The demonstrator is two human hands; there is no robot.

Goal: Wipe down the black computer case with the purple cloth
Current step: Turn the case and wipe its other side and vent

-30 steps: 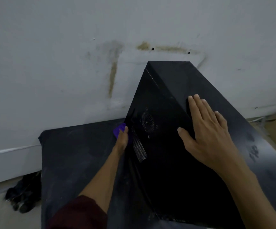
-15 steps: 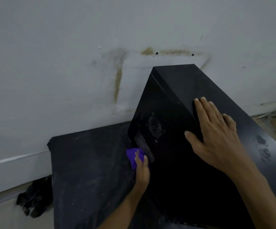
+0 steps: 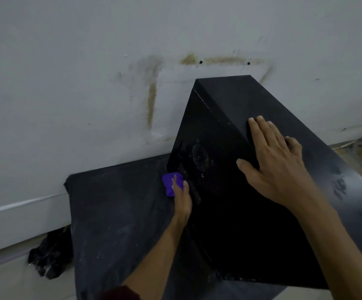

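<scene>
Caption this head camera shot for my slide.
Left hand presses a purple cloth against the black computer case; right hand rests flat on it.

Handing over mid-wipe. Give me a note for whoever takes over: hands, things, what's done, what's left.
Left hand: presses the cloth against the case, low on its side, below the vent.
Right hand: flat over the case's upper edge, steadying it.
Case stands on a dark mat by the wall.
Done: side wipe underway.
Left: smudges on the top panel; vent looks dusty.
</scene>
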